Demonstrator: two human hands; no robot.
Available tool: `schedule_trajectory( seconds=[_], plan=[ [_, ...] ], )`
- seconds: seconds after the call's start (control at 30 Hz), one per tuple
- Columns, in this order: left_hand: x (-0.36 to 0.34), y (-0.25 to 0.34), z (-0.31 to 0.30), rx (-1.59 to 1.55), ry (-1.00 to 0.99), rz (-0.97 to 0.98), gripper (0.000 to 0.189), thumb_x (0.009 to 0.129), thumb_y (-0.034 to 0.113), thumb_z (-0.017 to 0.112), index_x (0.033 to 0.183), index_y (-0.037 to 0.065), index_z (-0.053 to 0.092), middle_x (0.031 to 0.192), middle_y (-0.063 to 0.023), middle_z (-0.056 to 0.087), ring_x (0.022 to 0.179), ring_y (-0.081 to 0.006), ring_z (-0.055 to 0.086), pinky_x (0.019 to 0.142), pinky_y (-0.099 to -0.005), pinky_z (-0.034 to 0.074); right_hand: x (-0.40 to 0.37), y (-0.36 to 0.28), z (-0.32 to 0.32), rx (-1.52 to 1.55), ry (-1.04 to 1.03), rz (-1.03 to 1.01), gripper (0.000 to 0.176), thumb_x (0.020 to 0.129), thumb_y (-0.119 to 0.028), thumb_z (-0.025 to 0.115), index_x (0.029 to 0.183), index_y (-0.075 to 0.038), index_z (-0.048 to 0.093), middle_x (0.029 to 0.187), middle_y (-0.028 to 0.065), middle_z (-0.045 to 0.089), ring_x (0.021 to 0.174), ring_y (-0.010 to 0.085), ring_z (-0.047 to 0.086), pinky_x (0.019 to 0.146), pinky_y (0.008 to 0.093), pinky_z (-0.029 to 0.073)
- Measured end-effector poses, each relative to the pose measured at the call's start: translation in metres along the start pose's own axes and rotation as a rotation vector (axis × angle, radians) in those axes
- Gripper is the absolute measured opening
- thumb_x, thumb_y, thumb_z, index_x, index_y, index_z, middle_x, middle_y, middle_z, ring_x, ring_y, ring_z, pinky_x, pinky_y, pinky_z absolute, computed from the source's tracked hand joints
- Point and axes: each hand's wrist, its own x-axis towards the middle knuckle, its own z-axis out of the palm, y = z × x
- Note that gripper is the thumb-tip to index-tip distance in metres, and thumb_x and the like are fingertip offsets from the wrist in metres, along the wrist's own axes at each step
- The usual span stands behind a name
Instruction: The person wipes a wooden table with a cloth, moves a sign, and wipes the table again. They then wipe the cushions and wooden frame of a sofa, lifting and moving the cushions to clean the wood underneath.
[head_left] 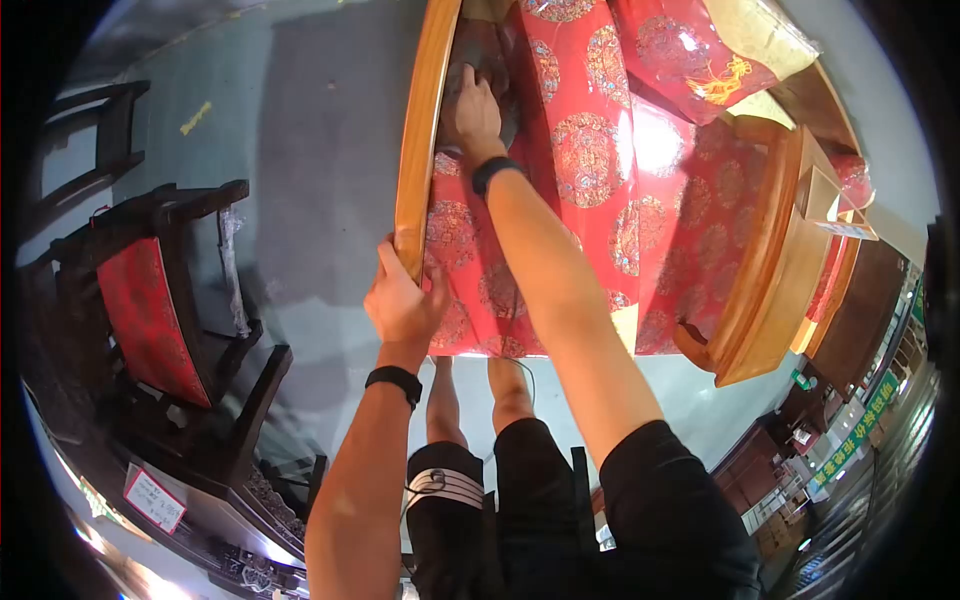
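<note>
A long wooden rail [428, 130] runs up the view beside red fabric [590, 160] with round gold patterns. The fingers and thumb of my left hand [403, 300] wrap round the near end of the rail. Farther up, on the inner side of the rail, my right hand [474, 112] presses down on a dark cloth [487, 45], its fingers bunched on it and partly hidden. Both wrists carry black bands.
A red cushion [690, 55] with a yellow tassel lies at the upper right, near a carved wooden armrest [755, 260]. On the left stands a dark wooden chair [195, 300] with a red seat panel [150, 315]. A paper sign [155, 497] is at the lower left.
</note>
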Motion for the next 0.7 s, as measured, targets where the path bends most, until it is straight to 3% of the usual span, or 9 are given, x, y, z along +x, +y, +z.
schedule_trajectory(
  seconds=[0.13,0.17,0.2,0.3,0.43,0.53,0.6,0.67,0.7],
  plan=[
    [-0.002,-0.004,0.005,0.013,0.005,-0.015,0.061,0.081,0.022,0.07,0.136,0.005,0.049,0.115,-0.0172,0.072,0.089,-0.0419,0.071,0.076,-0.0485,0.058,-0.024,0.029,0.016,0.275,-0.15,0.039,0.064,0.09,-0.008,0.062,0.151,-0.001,0.043,0.123,0.033,0.063,0.11,0.0531,0.062,0.097,0.0544,0.053],
    [-0.002,-0.004,0.005,0.013,0.027,0.01,0.062,0.081,0.022,0.07,0.136,0.005,0.049,0.114,-0.0171,0.072,0.087,-0.0416,0.071,0.075,-0.0487,0.058,-0.057,0.038,0.021,0.302,-0.046,-0.116,0.065,0.091,-0.004,0.058,0.154,-0.001,0.041,0.131,0.0354,0.059,0.117,0.055,0.058,0.099,0.0542,0.052],
    [-0.001,-0.004,0.005,0.012,0.052,0.036,0.062,0.08,0.022,0.07,0.136,0.005,0.049,0.113,-0.017,0.072,0.086,-0.0413,0.071,0.073,-0.0489,0.058,-0.097,0.026,0.004,0.187,-0.169,0.004,0.059,0.096,0.003,0.043,0.155,0.002,0.039,0.152,0.0366,0.045,0.138,0.0503,0.046,0.116,0.0484,0.042],
    [0.0,0.001,0.003,0.027,0.028,-0.03,0.063,0.079,0.023,0.071,0.136,0.004,0.05,0.112,-0.0171,0.072,0.084,-0.0412,0.071,0.072,-0.0492,0.058,-0.223,0.029,-0.015,-0.09,-0.277,-0.06,0.081,0.086,-0.009,0.07,0.159,-0.007,0.038,0.166,0.0224,0.032,0.149,0.0445,0.037,0.116,0.0515,0.044],
    [0.0,-0.002,0.004,0.06,0.063,0.027,0.063,0.079,0.023,0.07,0.136,0.004,0.05,0.11,-0.0177,0.072,0.085,-0.0428,0.071,0.071,-0.0495,0.059,-0.355,0.038,-0.025,-0.303,-0.459,-0.102,0.08,0.086,-0.015,0.069,0.161,-0.018,0.041,0.173,0.0101,0.026,0.158,0.0372,0.026,0.111,0.0539,0.047],
    [0.0,-0.005,0.006,0.047,0.077,0.045,0.063,0.079,0.022,0.07,0.136,0.003,0.05,0.11,-0.0187,0.072,0.085,-0.0429,0.071,0.071,-0.0495,0.059,-0.344,0.037,-0.034,-0.27,-0.531,-0.068,0.078,0.086,-0.016,0.068,0.16,-0.019,0.042,0.175,0.0075,0.023,0.159,0.0374,0.023,0.112,0.0533,0.046],
    [-0.002,-0.005,0.005,0.06,0.043,0.025,0.064,0.079,0.022,0.07,0.136,0.003,0.049,0.111,-0.0195,0.072,0.086,-0.0431,0.071,0.072,-0.0495,0.059,-0.304,0.052,-0.012,-0.14,-0.35,-0.076,0.074,0.087,-0.006,0.061,0.158,-0.017,0.044,0.172,0.0089,0.027,0.153,0.0372,0.036,0.109,0.0486,0.051],
    [-0.002,-0.004,0.006,0.077,0.015,0.006,0.065,0.079,0.022,0.07,0.137,0.003,0.049,0.111,-0.0203,0.072,0.087,-0.0433,0.071,0.073,-0.0494,0.059,-0.224,0.035,-0.018,0.03,-0.331,0.085,0.074,0.088,0.002,0.052,0.16,-0.01,0.039,0.163,0.0231,0.039,0.134,0.0497,0.051,0.109,0.0483,0.05],
    [-0.002,-0.004,0.006,0.076,0.031,0.006,0.065,0.08,0.023,0.07,0.138,0.003,0.048,0.112,-0.021,0.072,0.087,-0.0435,0.071,0.074,-0.0496,0.059,-0.187,0.038,-0.007,0.139,-0.125,-0.011,0.07,0.091,0.003,0.049,0.16,-0.006,0.038,0.156,0.0298,0.044,0.127,0.0517,0.055,0.108,0.0506,0.049]
  ],
)
